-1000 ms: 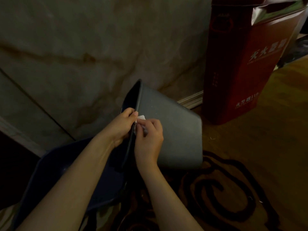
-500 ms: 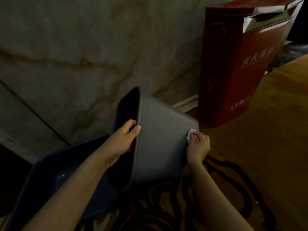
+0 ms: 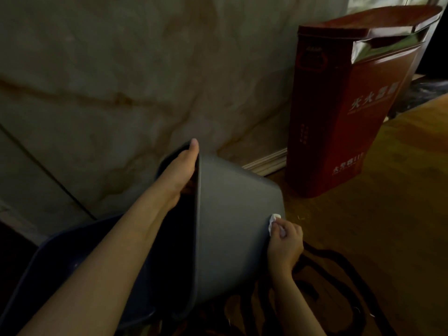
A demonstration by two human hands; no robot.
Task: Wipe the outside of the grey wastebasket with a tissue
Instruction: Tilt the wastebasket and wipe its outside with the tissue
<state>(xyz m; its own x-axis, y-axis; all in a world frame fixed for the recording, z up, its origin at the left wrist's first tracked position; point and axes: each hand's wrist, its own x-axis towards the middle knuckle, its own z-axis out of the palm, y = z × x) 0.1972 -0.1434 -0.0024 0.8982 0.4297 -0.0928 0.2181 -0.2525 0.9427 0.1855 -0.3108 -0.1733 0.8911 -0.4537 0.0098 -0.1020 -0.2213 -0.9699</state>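
The grey wastebasket (image 3: 232, 229) lies tipped on its side, mouth toward me and bottom pointing away to the right. My left hand (image 3: 180, 175) grips its upper rim, fingers inside the dark opening. My right hand (image 3: 286, 243) pinches a small white tissue (image 3: 274, 220) against the outer wall, close to the basket's bottom edge.
A tall red metal box (image 3: 344, 112) with white lettering stands against the marble wall (image 3: 121, 81) at right. A dark blue tub (image 3: 60, 270) lies at lower left. Below is a wooden floor (image 3: 388, 214) with a dark patterned rug (image 3: 327, 299).
My right hand slid the tissue from the rim across the side wall to the bottom edge. My left hand shifted higher up the rim, and the basket tilted.
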